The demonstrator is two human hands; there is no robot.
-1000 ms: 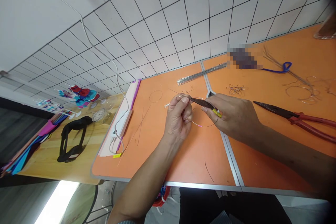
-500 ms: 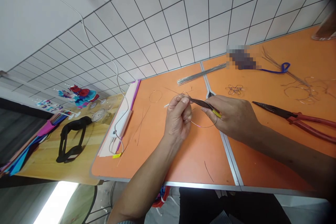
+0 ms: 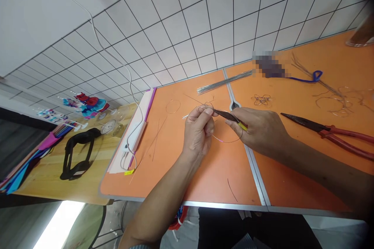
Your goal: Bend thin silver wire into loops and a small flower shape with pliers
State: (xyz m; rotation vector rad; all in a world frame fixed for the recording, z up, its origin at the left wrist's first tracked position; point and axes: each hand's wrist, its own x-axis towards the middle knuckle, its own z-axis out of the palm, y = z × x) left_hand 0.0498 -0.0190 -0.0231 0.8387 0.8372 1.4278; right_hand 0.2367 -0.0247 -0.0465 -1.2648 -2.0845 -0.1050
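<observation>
My left hand pinches a thin wire loop between thumb and forefinger above the orange table. My right hand grips small yellow-handled pliers, whose dark tips meet the wire right at my left fingertips. The loop curves down between both hands. A small wire ring lies on the table to the left.
Red-handled long-nose pliers lie to the right. A bundle of straight wires, bent wire pieces and wire loops sit at the back. A white power strip lies left, with a black strap on the wooden table.
</observation>
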